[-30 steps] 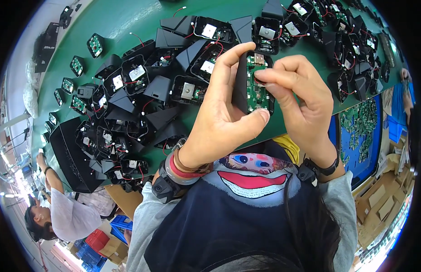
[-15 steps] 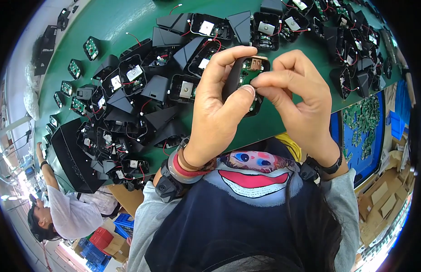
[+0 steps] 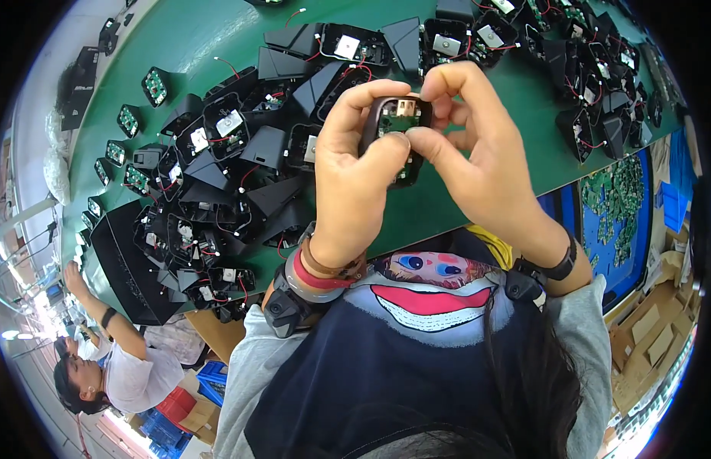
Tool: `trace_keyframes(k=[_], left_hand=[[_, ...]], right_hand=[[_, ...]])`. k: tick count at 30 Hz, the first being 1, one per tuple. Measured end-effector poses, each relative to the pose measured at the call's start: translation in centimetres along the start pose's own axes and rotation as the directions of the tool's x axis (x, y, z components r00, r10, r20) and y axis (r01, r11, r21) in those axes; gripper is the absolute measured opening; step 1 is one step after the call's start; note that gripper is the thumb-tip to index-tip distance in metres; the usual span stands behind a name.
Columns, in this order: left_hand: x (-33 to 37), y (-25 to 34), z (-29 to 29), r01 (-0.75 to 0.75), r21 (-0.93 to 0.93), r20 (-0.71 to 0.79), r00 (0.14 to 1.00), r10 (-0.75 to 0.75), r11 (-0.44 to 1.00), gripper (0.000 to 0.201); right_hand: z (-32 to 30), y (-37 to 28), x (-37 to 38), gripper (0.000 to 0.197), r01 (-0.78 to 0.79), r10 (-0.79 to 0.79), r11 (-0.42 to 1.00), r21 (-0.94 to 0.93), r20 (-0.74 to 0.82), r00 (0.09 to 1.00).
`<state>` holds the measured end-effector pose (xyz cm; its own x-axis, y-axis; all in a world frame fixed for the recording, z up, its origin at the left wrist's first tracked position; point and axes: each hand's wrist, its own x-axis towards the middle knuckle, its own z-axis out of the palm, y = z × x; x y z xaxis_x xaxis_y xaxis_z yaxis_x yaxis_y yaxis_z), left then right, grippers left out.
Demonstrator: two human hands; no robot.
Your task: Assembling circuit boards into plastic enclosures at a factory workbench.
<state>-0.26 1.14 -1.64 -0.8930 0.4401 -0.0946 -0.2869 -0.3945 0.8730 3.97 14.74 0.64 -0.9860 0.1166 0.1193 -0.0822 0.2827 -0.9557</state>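
Small black plastic housing point(image 3: 396, 130) held up above green table point(image 3: 462, 206), open side toward camera; green circuit board with tan part visible inside. Left hand point(image 3: 355, 180) grips housing's left edge, thumb pressed on lower front. Right hand point(image 3: 481, 164) pinches top and right side, fingertips curled over rim. Table beneath strewn with matching black housings point(image 3: 218, 176), many with red wires. Blue bin point(image 3: 627, 206) at right holds green circuit boards. Another person point(image 3: 110, 367) works lower left.
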Motion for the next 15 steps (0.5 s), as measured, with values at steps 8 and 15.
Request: trace_keyframes(k=[8, 15], left_hand=[[-0.1, 1.1, 0.3, 0.239, -0.219, 0.095, 0.970, -0.223, 0.946, 0.035], [-0.4, 1.6, 0.4, 0.218, -0.174, 0.141, 0.971, -0.195, 0.960, 0.036]], right_hand=[[-0.8, 0.5, -1.0, 0.041, -0.234, 0.207, 0.891, 0.388, 0.109, 0.972], [-0.3, -0.2, 0.1, 0.036, -0.353, 0.257, 0.818, 0.455, 0.260, 0.931]])
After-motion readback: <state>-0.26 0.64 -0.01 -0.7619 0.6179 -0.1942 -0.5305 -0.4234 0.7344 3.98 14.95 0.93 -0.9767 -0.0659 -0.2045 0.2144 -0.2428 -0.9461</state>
